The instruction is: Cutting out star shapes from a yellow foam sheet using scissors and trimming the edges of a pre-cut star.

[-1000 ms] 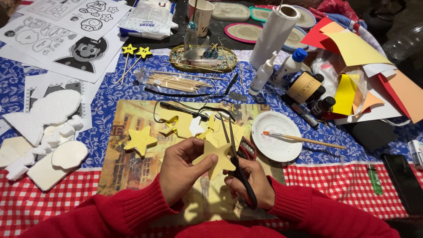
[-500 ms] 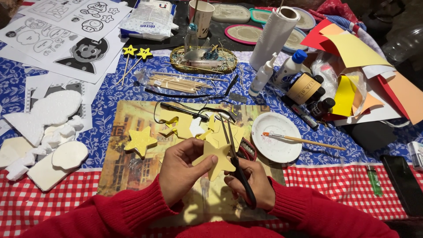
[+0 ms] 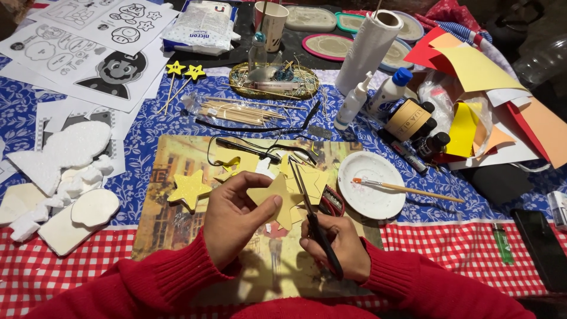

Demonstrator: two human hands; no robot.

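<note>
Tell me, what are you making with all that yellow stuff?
A person in red sleeves is cutting a yellow foam star. The left hand pinches the star, and the right hand works black scissors into its edge, over a picture board. A finished glittery star lies beside the left hand. A white plate with a paintbrush sits to the right.

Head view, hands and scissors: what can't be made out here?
- Scissors handles: covered by the right hand.
- Yellow star piece: its left side is behind the left hand fingers.
- Whether the blades touch the piece: too fine to tell.
- Both forearms: cut off by the bottom edge.
</note>
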